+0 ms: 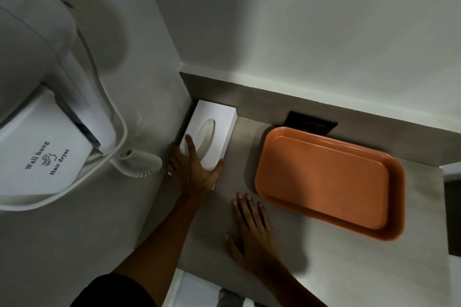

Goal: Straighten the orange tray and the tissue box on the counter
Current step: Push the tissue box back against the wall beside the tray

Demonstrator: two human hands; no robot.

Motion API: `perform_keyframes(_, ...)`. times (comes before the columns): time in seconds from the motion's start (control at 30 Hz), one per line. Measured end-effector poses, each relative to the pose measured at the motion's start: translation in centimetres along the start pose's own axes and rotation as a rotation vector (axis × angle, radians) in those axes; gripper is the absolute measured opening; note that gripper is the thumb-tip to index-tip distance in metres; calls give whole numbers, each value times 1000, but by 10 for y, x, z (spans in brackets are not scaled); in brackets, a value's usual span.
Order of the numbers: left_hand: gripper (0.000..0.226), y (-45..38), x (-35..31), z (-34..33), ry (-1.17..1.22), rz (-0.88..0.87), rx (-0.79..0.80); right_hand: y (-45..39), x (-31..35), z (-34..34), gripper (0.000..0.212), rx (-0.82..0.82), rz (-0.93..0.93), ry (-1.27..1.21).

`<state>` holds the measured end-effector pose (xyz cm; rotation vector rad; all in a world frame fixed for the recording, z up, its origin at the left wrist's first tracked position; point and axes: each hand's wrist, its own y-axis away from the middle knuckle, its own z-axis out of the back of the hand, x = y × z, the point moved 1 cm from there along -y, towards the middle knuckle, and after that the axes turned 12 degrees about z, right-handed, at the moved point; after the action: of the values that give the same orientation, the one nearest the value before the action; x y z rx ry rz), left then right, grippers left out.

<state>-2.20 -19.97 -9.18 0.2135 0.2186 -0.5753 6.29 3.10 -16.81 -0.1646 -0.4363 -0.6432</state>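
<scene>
A white tissue box (219, 122) with an oval slot lies in the counter's back left corner, against the left wall. My left hand (193, 169) grips its near end, thumb on the right side and a finger on top. An empty orange tray (331, 182) lies to the right on the counter, slightly skewed, its far edge near the back ledge. My right hand (252, 227) rests flat on the counter between box and tray, fingers spread, just short of the tray's near left corner and holding nothing.
A white wall-hung hair dryer (42, 137) with a coiled cord (139, 162) hangs on the left wall. A dark socket plate (311, 123) sits behind the tray on the back ledge. The grey counter (311, 269) ends at the right and near edges.
</scene>
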Motion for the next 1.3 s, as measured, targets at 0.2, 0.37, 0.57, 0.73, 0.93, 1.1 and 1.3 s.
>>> perform_keyframes(0.2, 105, 15, 14, 1, 81, -263, 6, -24, 10, 38, 75, -223, 115, -315)
perform_keyframes(0.37, 85, 43, 42, -8, 117, -400, 51, -119, -8, 89, 69, -317, -59, -333)
perform_keyframes(0.57, 75, 44, 47, -12, -12, -388, 71, -172, -45, 89, 80, 87, 77, -191)
perform_keyframes(0.73, 71, 36, 51, -10, -38, -445, 3, -182, -50, 79, 86, 91, 102, -130)
perform_keyframes(0.93, 69, 11, 72, -2, -100, -546, -33, -197, -34, 69, 86, 70, 91, -106)
perform_keyframes(1.1, 72, 13, 67, -6, -128, -501, 7, -196, -31, 73, 85, 93, 56, -118)
perform_keyframes(1.3, 77, 22, 68, 0, -60, -440, 21, -176, -26, 80, 84, 14, 24, -174)
